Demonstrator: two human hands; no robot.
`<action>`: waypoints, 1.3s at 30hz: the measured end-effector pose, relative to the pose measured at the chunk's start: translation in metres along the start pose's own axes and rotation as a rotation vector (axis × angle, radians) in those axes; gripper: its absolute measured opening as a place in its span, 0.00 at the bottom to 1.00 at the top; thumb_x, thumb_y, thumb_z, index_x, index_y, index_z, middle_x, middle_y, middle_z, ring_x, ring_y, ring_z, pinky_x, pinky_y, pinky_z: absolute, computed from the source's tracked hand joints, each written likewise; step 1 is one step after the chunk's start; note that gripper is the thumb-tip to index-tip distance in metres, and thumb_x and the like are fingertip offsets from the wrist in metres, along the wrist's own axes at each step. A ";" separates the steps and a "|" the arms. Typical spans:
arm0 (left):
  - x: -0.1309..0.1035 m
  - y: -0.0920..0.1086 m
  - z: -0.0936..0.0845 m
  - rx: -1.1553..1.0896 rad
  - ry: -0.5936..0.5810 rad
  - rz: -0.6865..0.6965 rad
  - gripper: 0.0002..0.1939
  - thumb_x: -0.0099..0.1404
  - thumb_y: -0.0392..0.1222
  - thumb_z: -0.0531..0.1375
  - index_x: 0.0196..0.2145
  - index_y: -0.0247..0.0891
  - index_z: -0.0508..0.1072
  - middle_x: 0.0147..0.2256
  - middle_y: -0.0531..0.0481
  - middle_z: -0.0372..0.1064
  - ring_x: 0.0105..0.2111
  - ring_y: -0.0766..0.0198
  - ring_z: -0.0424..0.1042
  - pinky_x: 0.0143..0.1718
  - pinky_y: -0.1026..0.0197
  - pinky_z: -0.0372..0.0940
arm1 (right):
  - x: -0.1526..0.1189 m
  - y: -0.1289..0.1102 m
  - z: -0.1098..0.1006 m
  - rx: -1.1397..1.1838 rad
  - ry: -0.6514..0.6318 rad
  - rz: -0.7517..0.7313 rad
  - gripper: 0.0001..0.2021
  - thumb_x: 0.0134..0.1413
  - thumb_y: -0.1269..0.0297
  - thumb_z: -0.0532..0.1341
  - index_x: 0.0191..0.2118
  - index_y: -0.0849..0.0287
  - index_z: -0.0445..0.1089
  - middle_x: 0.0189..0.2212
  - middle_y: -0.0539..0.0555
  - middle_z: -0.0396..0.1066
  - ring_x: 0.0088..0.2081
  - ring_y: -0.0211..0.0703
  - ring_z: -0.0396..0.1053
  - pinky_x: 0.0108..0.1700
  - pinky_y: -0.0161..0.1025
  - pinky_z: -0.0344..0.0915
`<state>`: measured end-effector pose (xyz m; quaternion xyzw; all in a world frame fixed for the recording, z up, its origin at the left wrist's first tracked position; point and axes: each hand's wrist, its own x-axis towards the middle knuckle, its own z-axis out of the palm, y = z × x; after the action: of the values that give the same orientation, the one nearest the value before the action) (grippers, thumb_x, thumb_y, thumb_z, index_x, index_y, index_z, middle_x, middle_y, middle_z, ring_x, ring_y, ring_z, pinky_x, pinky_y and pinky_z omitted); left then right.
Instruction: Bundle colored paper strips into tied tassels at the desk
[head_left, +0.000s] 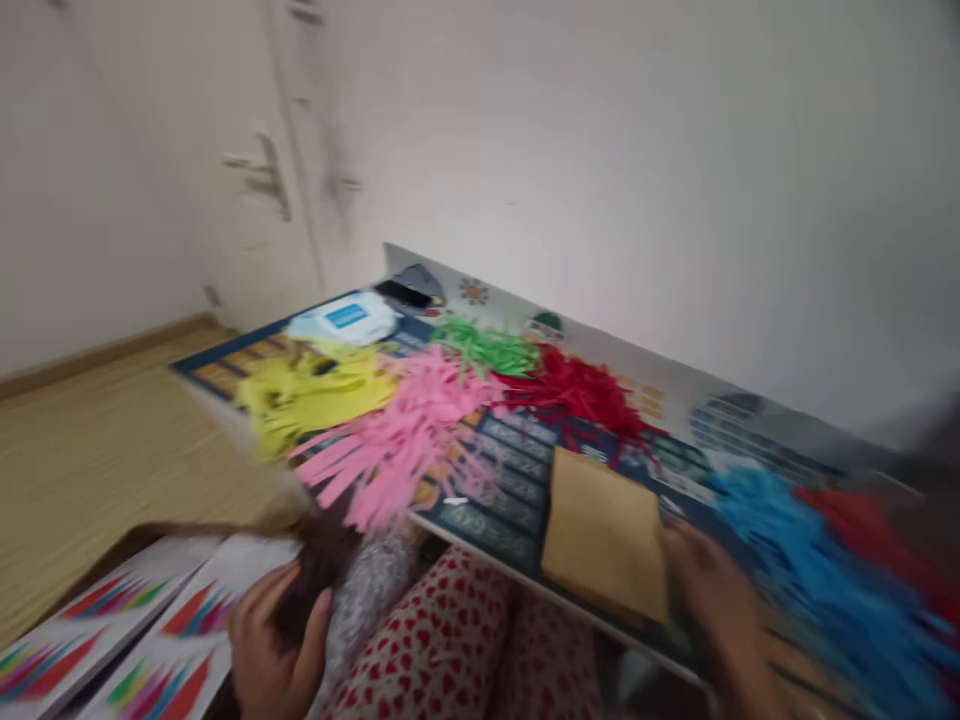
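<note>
My left hand (277, 640) is low at the left, thumb and fingers apart, beside white packs printed with coloured streaks (184, 610). It appears to hold nothing. My right hand (712, 590) is smeared by motion at the right edge of a tan square stack (604, 535), which looks like paper or card. Whether the fingers grip it or only touch it, I cannot tell. The stack lies near the front edge of a dark printed board (502, 510). Pink paper strips (420, 420) lie left of it, and blue strips (810, 580) lie beyond my right hand.
Yellow strips (315, 390), green strips (484, 345) and dark red strips (577, 390) lie on the board, with a blue-white packet (349, 315) and a black object (405, 292) at its far left. A white wall (600, 180) stands behind. The packs sit in a brown container (142, 535).
</note>
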<state>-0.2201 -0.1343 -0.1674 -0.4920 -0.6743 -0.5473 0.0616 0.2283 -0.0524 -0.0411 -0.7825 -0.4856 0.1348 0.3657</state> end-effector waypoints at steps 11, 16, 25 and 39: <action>0.044 0.232 0.155 -0.908 -0.867 -0.580 0.26 0.45 0.45 0.68 0.43 0.36 0.71 0.52 0.36 0.67 0.56 0.45 0.64 0.58 0.45 0.55 | 0.035 -0.010 0.012 0.411 -0.023 0.122 0.24 0.35 0.47 0.65 0.36 0.63 0.74 0.24 0.54 0.74 0.29 0.49 0.73 0.31 0.41 0.68; 0.056 0.231 0.162 -1.019 -0.840 -0.623 0.29 0.47 0.51 0.68 0.44 0.37 0.67 0.41 0.43 0.72 0.43 0.55 0.72 0.46 0.54 0.65 | -0.004 -0.031 -0.012 0.703 -0.083 0.025 0.19 0.43 0.49 0.67 0.35 0.59 0.73 0.31 0.53 0.76 0.34 0.45 0.73 0.37 0.38 0.69; 0.107 0.234 0.100 -1.072 -0.857 -0.566 0.16 0.49 0.50 0.69 0.29 0.35 0.73 0.27 0.52 0.72 0.26 0.66 0.69 0.30 0.66 0.64 | -0.031 -0.085 -0.012 0.924 -0.354 -0.040 0.22 0.43 0.50 0.69 0.43 0.56 0.74 0.38 0.55 0.78 0.36 0.48 0.75 0.38 0.39 0.71; 0.118 0.210 0.055 -1.066 -0.773 -0.308 0.21 0.46 0.49 0.67 0.38 0.37 0.78 0.29 0.46 0.75 0.28 0.55 0.74 0.29 0.59 0.69 | -0.061 -0.120 -0.004 0.957 -0.475 0.062 0.31 0.40 0.46 0.70 0.50 0.56 0.70 0.35 0.57 0.79 0.30 0.50 0.76 0.28 0.38 0.72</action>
<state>-0.1020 -0.0375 0.0268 -0.5138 -0.3483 -0.5921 -0.5139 0.1209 -0.0756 0.0372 -0.4903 -0.4161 0.5253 0.5573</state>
